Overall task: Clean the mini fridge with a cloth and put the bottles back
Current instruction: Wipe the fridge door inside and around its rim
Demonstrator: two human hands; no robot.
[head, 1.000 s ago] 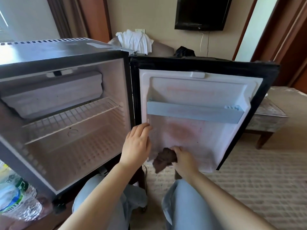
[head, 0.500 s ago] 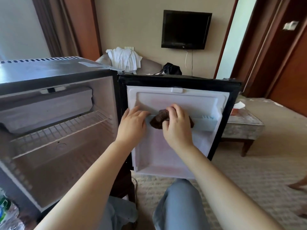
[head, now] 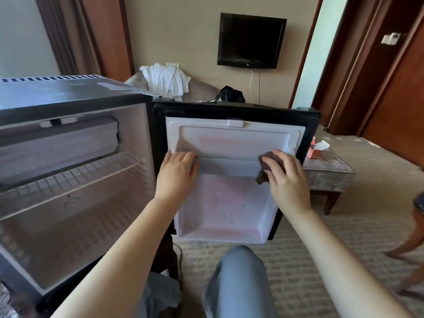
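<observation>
The mini fridge [head: 68, 106] stands open on the left, with a wire shelf [head: 75, 177] and nothing on it. Its door [head: 229, 203] swings out to the right and shows a white liner with a shelf rail [head: 229, 165] across it. My right hand [head: 286, 180] holds a brown cloth [head: 263, 171] against the right end of that rail. My left hand [head: 176, 173] rests with fingers laid over the rail's left end, by the hinge side. Only the edge of a plastic bottle [head: 4, 301] shows at the bottom left.
A low upholstered table [head: 328, 173] with a small red box [head: 315, 150] stands right behind the door. My knees [head: 238, 283] are below the door on beige carpet. Another person's limb [head: 410, 239] shows at the right edge. A sofa with white towels [head: 165, 81] sits behind.
My right hand lifted the cloth from the door's lower part up to the shelf rail, then slid it rightwards along the rail. My left hand rose to the rail's left end.
</observation>
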